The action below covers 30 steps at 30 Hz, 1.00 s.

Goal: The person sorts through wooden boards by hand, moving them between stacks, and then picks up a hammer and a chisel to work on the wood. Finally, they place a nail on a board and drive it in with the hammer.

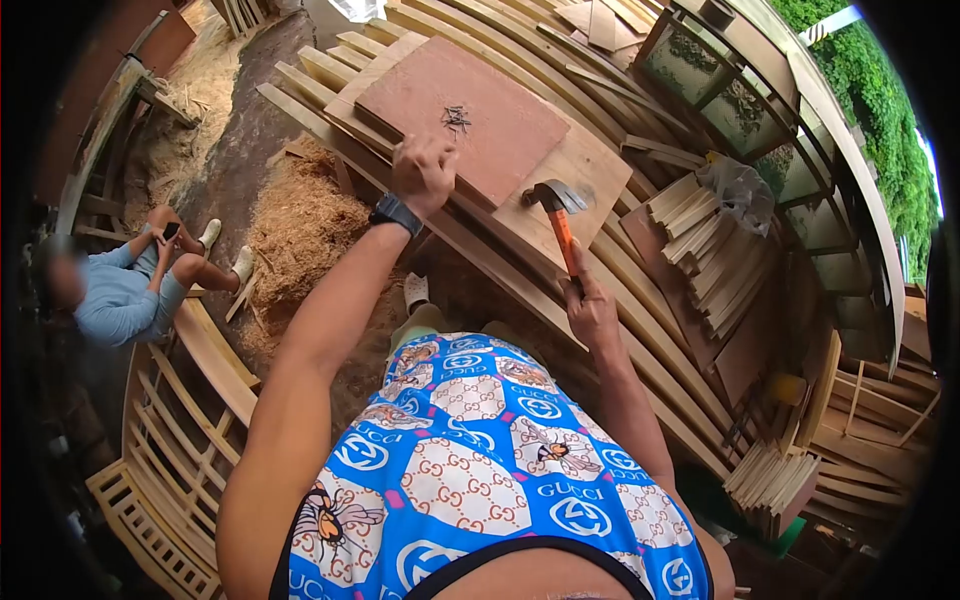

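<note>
My right hand is wrapped round the orange handle of a claw hammer, whose metal head is raised over the pale wooden sheet. My left hand, with a dark watch on the wrist, is at the near edge of a reddish-brown board. Its fingers are curled together, and whatever they may hold is hidden. A small heap of dark nails lies on that board, just beyond the left fingers. Beneath the board is a pale plywood sheet, resting on long wooden planks.
Long planks stretch diagonally under the work. Bundled slats and a plastic bag are at right. Wood shavings are heaped on the ground. A seated person holds a phone at left, near a slatted wooden frame.
</note>
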Motion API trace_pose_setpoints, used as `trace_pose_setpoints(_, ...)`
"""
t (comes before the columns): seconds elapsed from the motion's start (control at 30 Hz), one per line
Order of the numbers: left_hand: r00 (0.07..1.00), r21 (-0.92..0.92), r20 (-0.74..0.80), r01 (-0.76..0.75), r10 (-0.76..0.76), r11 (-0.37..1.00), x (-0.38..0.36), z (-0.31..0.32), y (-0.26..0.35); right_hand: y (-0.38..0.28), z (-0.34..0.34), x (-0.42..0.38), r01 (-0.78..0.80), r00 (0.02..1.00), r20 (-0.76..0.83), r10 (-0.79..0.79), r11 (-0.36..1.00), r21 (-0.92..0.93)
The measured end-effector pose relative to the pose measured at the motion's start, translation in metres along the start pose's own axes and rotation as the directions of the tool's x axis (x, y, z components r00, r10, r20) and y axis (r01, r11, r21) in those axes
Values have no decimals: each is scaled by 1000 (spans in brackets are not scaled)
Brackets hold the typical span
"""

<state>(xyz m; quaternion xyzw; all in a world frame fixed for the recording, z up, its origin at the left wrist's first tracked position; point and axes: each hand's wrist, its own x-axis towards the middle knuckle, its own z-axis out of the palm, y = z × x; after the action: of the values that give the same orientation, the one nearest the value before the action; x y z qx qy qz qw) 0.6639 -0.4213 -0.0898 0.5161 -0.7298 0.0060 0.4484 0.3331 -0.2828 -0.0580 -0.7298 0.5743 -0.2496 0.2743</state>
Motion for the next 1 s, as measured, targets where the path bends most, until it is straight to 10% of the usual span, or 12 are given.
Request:
trace_pose_setpoints(0.07, 899, 122, -54, 437, -434, 891, 20, 0, -4, -3, 7, -4, -37, 999, 1, 37, 999, -7)
trace_pose_setpoints(0.2, 874, 274, 37, 457, -484, 846, 24, 16, 9, -10, 9, -6, -155, 987, 33, 155, 988, -5)
trace_pose_setpoints(0.27, 812, 302, 67, 538, -580, 787, 37, 23, 10, 14, 24, 0, 232, 957, -178, -230, 973, -11)
trace_pose_setpoints(0.47, 895, 336, -83, 440, -439, 833, 22, 32, 14, 3, 23, -13, -26, 997, -69, 33, 994, 106)
trace_pose_setpoints(0.53, 928, -198, -46, 353, -369, 914, 19, 13, 9, 0, 24, -11, -5, 995, -103, 18, 992, 128)
trace_pose_setpoints(0.6, 901, -192, 3, 426, -434, 884, 11, -9, -1, -2, 21, -13, -80, 994, -64, 87, 991, 104)
trace_pose_setpoints(0.67, 656, -669, 319, 667, -684, 328, 2, -32, -22, -10, 20, -14, -109, 991, -66, 116, 988, 105)
trace_pose_setpoints(0.8, 565, -800, 444, 600, -696, -24, -18, -75, -70, -19, 23, -15, -154, 983, -78, 167, 977, 151)
trace_pose_setpoints(0.87, 562, -796, 465, 603, -684, -45, -22, -90, -90, -45, 13, -16, -389, 910, 56, 411, 800, 456)
trace_pose_setpoints(1.0, 626, -845, 443, 530, -641, -66, -13, -110, -121, -72, 20, -13, -380, 906, 12, 422, 802, 461)
